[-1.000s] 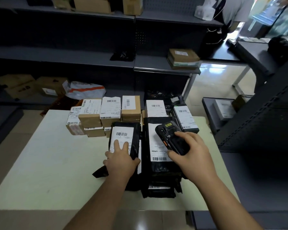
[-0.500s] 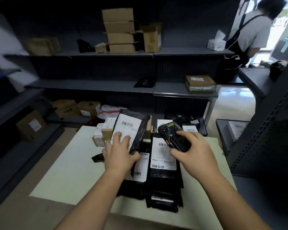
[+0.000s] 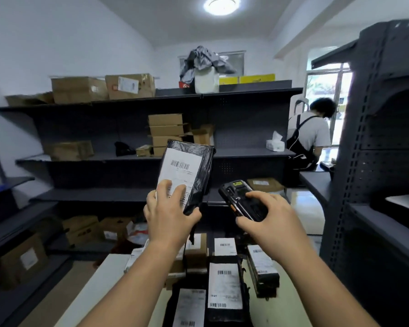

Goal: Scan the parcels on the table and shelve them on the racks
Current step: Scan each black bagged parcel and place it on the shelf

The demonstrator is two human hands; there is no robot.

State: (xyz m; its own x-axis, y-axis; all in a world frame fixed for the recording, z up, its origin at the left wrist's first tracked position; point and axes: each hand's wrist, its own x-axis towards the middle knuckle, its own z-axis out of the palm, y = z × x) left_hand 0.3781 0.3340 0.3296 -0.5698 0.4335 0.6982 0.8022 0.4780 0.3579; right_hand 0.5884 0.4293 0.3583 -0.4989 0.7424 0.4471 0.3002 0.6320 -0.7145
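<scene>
Parcel (image 3: pixel 187 171) in black wrap is being held up mid-frame, label toward the person, so the scanner (image 3: pixel 234 194) can read it. The left hand (image 3: pixel 169 215) is pinching its lower end in a closed grip; the right hand (image 3: pixel 272 223) is wrapping its grip round the scanner.

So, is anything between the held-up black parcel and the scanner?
Nothing: in the head view the black parcel and scanner are apart, with only the dark rack behind the gap.
</scene>
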